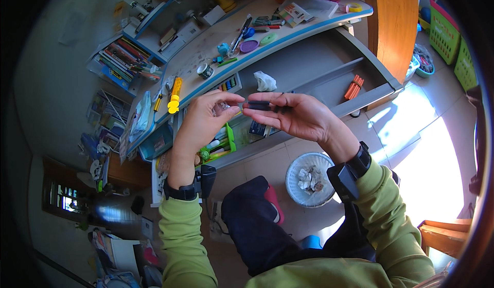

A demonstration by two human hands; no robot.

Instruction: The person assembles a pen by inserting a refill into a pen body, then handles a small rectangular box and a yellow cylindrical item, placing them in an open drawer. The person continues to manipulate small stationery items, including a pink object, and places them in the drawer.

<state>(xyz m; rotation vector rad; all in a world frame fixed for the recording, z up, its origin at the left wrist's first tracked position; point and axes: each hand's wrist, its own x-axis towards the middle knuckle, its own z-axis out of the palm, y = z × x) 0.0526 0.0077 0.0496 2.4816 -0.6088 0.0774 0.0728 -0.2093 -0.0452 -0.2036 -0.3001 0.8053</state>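
Holding a short dark pen (259, 104) between thumb and fingertips, the right hand (298, 117) keeps it level above the open drawer (329, 72). The left hand (206, 118) meets it at the pen's left end, fingers pinched narrow on a small clear piece (224, 106), perhaps a cap. The two parts touch but seem not yet fully joined. A white bin (310, 179) sits on the floor below.

Hard sunlight glares on the floor tiles (432, 149) at right, the left side dim, edges fisheye-bent.
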